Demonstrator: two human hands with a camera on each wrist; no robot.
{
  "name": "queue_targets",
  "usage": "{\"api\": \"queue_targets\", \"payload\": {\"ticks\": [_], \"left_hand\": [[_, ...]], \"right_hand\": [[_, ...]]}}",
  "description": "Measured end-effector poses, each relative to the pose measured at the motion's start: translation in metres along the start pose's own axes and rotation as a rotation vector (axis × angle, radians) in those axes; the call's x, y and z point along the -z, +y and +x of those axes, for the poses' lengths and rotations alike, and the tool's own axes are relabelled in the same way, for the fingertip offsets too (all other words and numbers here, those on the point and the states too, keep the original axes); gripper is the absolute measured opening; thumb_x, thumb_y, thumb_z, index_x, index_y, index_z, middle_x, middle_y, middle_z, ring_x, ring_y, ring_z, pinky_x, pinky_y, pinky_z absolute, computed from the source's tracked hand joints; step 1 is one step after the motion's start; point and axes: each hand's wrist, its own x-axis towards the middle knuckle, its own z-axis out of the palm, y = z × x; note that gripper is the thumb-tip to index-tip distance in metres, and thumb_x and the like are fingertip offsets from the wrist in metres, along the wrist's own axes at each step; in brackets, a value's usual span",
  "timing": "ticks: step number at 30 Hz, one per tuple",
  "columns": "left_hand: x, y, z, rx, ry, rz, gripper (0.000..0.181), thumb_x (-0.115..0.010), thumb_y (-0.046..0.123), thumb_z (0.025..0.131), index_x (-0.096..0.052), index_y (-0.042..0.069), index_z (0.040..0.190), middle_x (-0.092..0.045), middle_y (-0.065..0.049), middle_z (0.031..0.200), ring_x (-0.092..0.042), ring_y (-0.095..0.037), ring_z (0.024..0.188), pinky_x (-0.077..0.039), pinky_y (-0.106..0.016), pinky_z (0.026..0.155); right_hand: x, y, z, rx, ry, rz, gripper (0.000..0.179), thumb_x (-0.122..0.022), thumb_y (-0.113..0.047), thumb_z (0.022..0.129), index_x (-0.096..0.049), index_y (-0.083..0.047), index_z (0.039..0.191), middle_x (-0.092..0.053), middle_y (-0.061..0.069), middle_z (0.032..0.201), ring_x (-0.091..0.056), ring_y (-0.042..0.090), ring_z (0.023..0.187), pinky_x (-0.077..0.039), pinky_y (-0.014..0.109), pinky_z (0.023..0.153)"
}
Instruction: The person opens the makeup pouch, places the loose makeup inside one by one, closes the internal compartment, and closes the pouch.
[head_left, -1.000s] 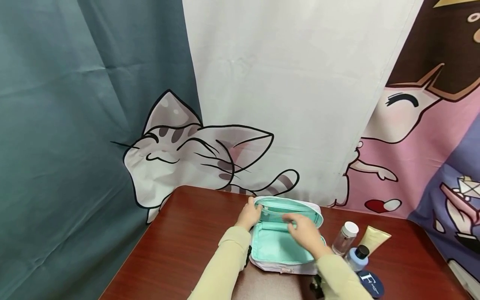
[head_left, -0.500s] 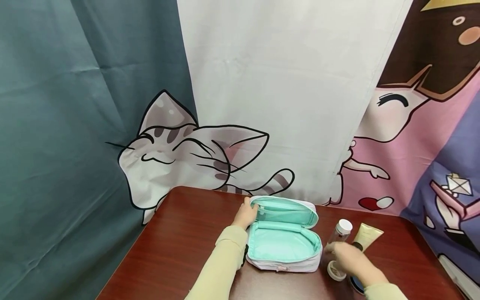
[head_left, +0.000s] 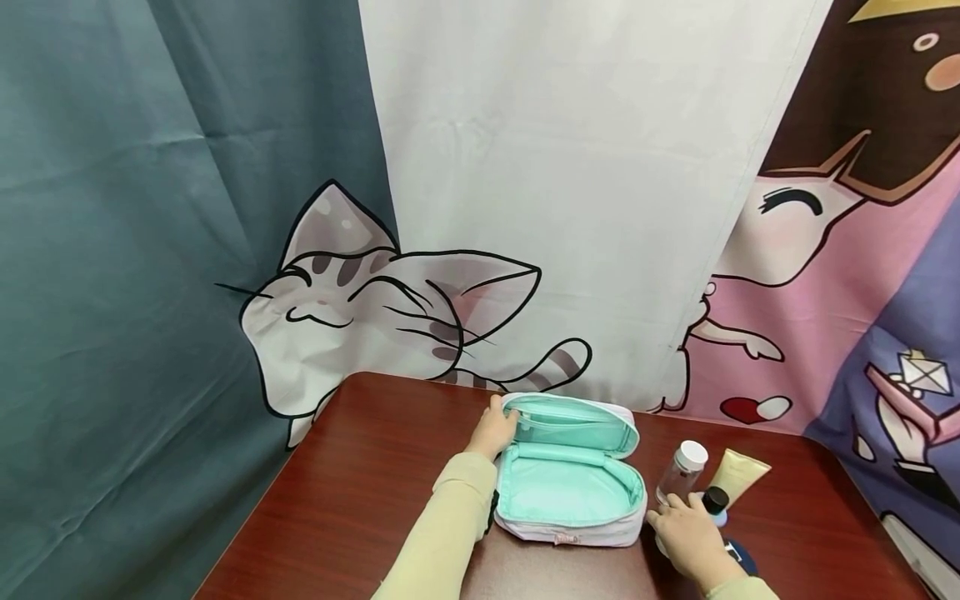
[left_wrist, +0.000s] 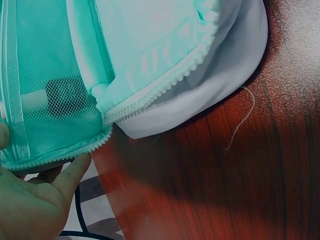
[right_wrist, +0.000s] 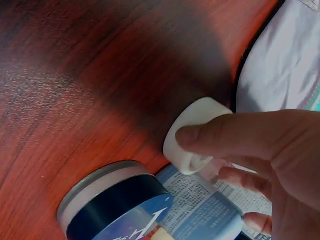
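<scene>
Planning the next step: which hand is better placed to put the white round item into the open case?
Likely the right hand: its thumb is on the white round item, near the open case. The left hand holds the lid's opposite edge.

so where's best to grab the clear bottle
Probably by the upper body, just under the white cap, coming down from above and the far side. The clear bottle looks upright with its cap on top, so that part sits free, while the right hand and blue bottle crowd its near side.
</scene>
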Motion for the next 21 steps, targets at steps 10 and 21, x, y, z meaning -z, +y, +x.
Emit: {"api": "queue_targets", "payload": {"ticks": [10,21], "left_hand": [[0.003,0.004,-0.001,0.009,-0.010,-0.007,0.045,-0.042,0.031,0.099,-0.029,0.007,0.135,-0.046,-0.019,0.125,-0.053,-0.030,0.101,-0.042,-0.044,0.082],[0.004,0.007,-0.003,0.006,-0.022,0.004,0.043,-0.041,0.028,0.099,-0.030,0.005,0.134,-0.047,-0.020,0.122,-0.053,-0.029,0.098,-0.042,-0.043,0.080]], "right_hand": [[0.063,-0.001,0.028,-0.079,0.057,0.373,0.035,-0.077,-0.007,0.054,-0.059,-0.011,0.085,-0.043,0.006,0.078,-0.049,0.019,0.061,-0.041,0.034,0.051],[0.083,-0.001,0.099,-0.116,0.225,0.715,0.034,-0.070,-0.005,0.080,-0.067,-0.008,0.114,-0.062,0.011,0.099,-0.059,0.024,0.085,-0.048,0.037,0.071]]}}
